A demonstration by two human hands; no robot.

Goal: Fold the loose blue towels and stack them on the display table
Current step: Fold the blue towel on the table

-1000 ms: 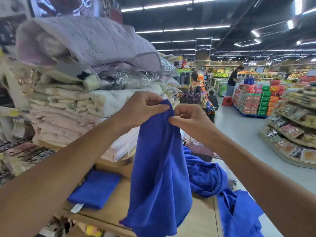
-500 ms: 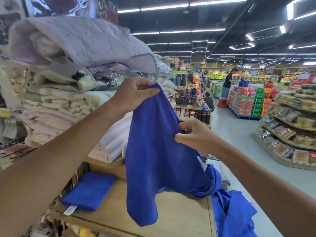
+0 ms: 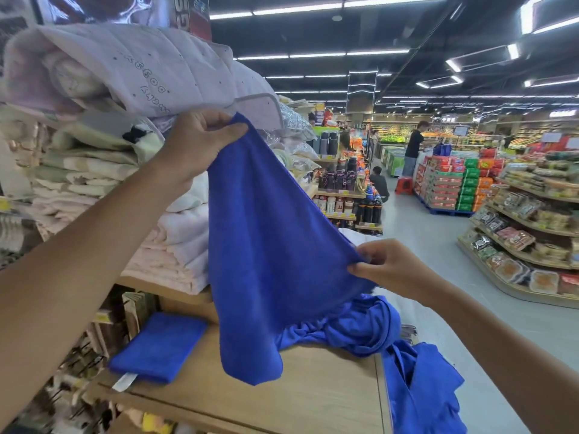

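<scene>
Left hand [image 3: 200,142] pinches one corner of a blue towel [image 3: 266,245], right hand [image 3: 385,267] the neighbouring corner, cloth hanging above the table [image 3: 313,399]. Best to level both corners and draw the edge taut before folding; a folded towel [image 3: 159,346] lies by its left edge.

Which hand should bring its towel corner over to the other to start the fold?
Probably the right hand: it pinches the lower corner of the towel, free to swing up; the left hand anchors the top.
</scene>
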